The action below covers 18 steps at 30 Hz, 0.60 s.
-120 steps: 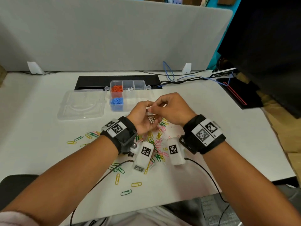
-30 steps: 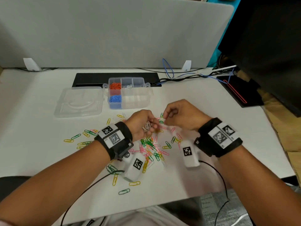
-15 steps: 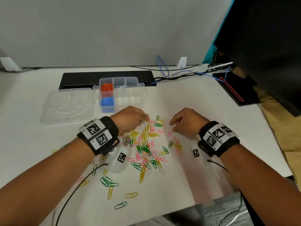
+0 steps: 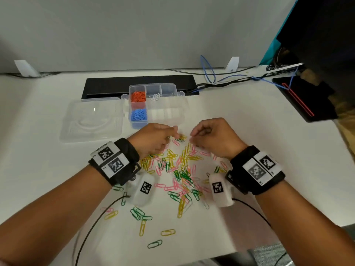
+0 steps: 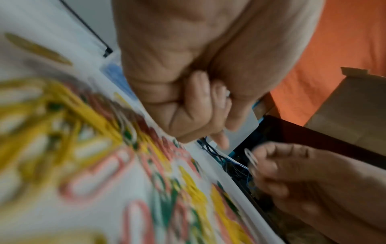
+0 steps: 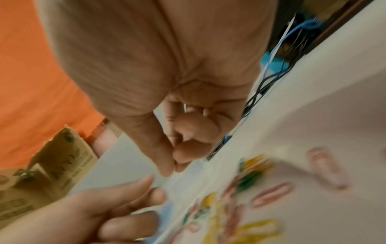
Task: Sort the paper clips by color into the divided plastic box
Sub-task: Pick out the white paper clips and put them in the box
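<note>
Pinching one white paper clip [image 5: 251, 158] between thumb and fingertip, my right hand [image 4: 215, 139] hovers over the loose clips [image 4: 178, 169] on the table [image 4: 38, 169]. My left hand [image 4: 153, 140] curls beside it (whether it grips anything, I cannot tell). Beyond them, the divided box [image 4: 165, 112] sits open.

The head camera looks down and forward over the white desk [image 4: 38, 169] — the clear divided plastic box [image 4: 165, 110] toward twelve o'clock. Each wrist camera sits close under its palm, blurred; all share the scattered coloured paper clips [image 4: 180, 175].
</note>
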Each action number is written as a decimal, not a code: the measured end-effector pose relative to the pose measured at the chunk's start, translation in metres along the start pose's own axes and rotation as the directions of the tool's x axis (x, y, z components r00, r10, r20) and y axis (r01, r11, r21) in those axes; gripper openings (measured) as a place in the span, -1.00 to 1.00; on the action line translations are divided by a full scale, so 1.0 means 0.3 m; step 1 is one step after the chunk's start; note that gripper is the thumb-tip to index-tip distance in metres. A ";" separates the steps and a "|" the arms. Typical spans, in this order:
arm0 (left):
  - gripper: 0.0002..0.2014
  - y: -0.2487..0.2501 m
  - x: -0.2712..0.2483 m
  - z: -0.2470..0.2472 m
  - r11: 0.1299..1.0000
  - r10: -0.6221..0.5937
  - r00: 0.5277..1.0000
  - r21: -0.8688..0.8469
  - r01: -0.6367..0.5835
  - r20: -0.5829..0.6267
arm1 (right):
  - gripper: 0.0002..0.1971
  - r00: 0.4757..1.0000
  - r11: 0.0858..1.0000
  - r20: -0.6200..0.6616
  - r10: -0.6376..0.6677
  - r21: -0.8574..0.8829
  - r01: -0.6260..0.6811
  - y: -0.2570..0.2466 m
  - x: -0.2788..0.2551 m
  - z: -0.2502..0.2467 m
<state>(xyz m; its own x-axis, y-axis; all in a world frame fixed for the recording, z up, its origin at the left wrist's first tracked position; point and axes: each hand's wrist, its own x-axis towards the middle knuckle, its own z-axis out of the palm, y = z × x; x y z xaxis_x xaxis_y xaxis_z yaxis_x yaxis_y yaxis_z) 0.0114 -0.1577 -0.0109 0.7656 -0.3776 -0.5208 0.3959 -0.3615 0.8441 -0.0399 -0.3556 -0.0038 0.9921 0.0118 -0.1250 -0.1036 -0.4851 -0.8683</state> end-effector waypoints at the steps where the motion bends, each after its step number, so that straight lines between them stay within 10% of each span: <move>1: -0.64 -0.002 0.003 0.009 0.986 -0.069 0.997 -0.148 0.073 0.034 | -0.78 1.000 0.999 0.000 -0.018 0.042 0.018 -0.031 0.009 0.024; 4: -0.60 -0.014 0.010 0.023 0.873 -0.143 0.970 -0.436 0.218 0.198 | -0.83 0.997 0.994 -0.040 -0.061 0.085 0.064 -0.095 0.036 0.065; 7: -0.64 -0.011 0.017 0.000 0.863 -0.150 0.983 -0.472 0.182 0.104 | -0.90 0.995 0.991 -0.092 -0.037 -0.129 0.025 -0.093 0.082 0.069; 11: -0.66 0.006 0.013 -0.051 0.996 -0.024 0.993 0.082 0.033 -0.118 | -0.84 0.984 0.867 0.032 0.175 -0.478 -0.139 -0.069 0.102 0.085; 18: -0.63 0.051 0.032 -0.059 0.766 0.092 0.992 0.643 -0.013 -0.089 | -0.91 0.989 0.847 0.074 0.128 -0.526 -0.070 -0.069 0.096 0.088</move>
<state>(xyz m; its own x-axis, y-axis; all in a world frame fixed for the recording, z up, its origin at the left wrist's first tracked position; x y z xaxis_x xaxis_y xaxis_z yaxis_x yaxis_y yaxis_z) 0.0337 -0.1518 -0.0008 0.8410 -0.3319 -0.4273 -0.0330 -0.8198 0.5717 -0.0109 -0.3221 -0.0021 0.9627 0.0143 -0.2703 -0.1203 -0.8720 -0.4744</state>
